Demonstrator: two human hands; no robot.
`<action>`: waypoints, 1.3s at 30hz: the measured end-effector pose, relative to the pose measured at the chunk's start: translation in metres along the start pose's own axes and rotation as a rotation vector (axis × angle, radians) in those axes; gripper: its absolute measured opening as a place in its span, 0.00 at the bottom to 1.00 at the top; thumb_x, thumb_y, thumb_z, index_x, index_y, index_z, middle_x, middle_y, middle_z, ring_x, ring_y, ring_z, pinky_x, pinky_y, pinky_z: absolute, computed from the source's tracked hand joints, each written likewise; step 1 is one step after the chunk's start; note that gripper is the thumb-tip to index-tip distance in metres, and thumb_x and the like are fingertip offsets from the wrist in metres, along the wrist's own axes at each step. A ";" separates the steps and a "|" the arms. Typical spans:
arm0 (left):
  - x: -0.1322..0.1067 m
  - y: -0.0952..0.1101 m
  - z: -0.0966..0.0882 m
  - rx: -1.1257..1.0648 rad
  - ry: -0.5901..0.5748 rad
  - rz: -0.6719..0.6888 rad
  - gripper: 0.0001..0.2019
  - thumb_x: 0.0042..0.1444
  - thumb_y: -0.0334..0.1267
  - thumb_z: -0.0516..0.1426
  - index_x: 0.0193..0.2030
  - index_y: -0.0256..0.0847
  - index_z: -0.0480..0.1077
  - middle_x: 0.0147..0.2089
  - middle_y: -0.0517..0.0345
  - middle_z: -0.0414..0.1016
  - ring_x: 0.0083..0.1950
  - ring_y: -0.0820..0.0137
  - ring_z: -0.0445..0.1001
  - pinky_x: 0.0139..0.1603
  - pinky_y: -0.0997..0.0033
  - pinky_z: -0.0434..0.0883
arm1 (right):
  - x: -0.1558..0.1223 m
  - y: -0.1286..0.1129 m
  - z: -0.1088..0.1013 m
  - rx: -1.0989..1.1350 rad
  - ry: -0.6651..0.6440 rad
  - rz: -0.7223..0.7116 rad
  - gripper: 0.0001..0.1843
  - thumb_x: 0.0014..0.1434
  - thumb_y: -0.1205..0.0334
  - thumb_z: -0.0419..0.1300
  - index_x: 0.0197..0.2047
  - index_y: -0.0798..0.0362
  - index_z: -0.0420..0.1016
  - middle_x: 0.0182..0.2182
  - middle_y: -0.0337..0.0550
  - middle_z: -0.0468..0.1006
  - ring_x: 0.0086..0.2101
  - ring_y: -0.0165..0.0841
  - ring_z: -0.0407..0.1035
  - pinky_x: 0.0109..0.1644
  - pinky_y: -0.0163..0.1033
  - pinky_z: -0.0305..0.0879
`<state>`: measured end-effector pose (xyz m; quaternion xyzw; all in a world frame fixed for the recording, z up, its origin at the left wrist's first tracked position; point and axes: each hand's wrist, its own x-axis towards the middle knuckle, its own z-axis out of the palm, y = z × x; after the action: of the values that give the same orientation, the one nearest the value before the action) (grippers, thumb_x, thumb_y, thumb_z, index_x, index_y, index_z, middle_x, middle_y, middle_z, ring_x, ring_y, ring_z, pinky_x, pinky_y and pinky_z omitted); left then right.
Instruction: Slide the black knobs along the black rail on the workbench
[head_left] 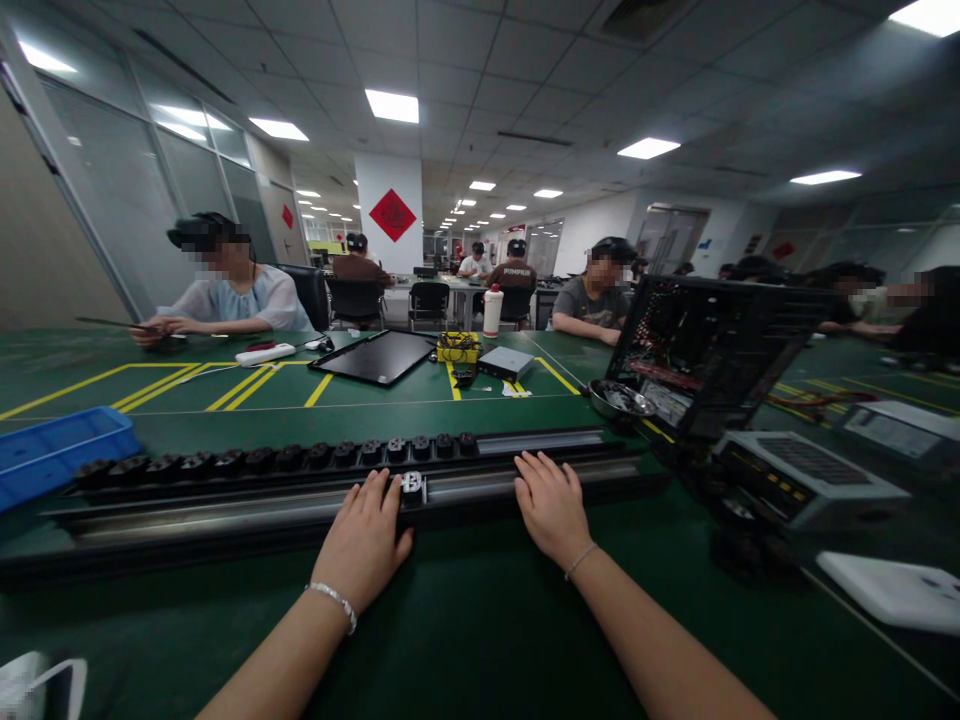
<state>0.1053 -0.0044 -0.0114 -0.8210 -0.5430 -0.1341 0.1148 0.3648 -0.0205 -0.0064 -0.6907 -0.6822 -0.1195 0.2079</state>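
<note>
A long black rail with a bright metal channel lies across the green table in front of me. One small socket module, black with a pale face, sits in this channel. My left hand lies over the rail just left of the module, its fingers stretched forward and the tips at the module's side. Whether it presses on the module I cannot tell. My right hand rests flat on the rail farther right, fingers extended, holding nothing. Behind, a second rail carries a row of several black socket modules.
At the left stands a blue tray. An open computer case, a metal bowl and a power supply unit are on the right. Farther back lie a black panel and a grey box. Several people sit around.
</note>
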 end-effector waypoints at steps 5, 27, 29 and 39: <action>0.000 0.003 -0.003 0.029 -0.002 0.003 0.29 0.50 0.42 0.49 0.58 0.30 0.58 0.62 0.39 0.57 0.63 0.57 0.54 0.61 0.55 0.53 | 0.000 -0.001 -0.001 0.008 -0.002 0.006 0.23 0.62 0.57 0.39 0.55 0.48 0.64 0.55 0.41 0.65 0.57 0.35 0.53 0.60 0.49 0.39; 0.000 0.008 0.000 0.039 -0.009 -0.023 0.30 0.49 0.42 0.50 0.59 0.31 0.57 0.63 0.38 0.55 0.64 0.54 0.51 0.61 0.53 0.51 | 0.000 -0.001 -0.002 0.018 -0.003 -0.001 0.23 0.61 0.58 0.40 0.55 0.50 0.65 0.54 0.41 0.66 0.56 0.35 0.54 0.59 0.49 0.41; 0.000 0.009 0.000 0.037 -0.010 -0.025 0.30 0.49 0.42 0.50 0.59 0.32 0.56 0.63 0.38 0.54 0.64 0.54 0.50 0.61 0.53 0.51 | 0.000 -0.001 -0.002 0.015 0.002 0.000 0.23 0.62 0.57 0.40 0.55 0.50 0.65 0.55 0.41 0.66 0.56 0.35 0.54 0.60 0.49 0.40; 0.002 0.014 -0.007 0.047 -0.043 -0.045 0.31 0.48 0.40 0.52 0.60 0.33 0.56 0.63 0.36 0.54 0.64 0.53 0.51 0.61 0.54 0.52 | 0.001 -0.001 0.001 -0.015 0.014 -0.008 0.22 0.61 0.59 0.41 0.54 0.50 0.65 0.54 0.42 0.66 0.56 0.35 0.55 0.59 0.49 0.42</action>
<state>0.1183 -0.0101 -0.0042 -0.8082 -0.5668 -0.1062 0.1195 0.3636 -0.0190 -0.0068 -0.6885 -0.6828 -0.1302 0.2071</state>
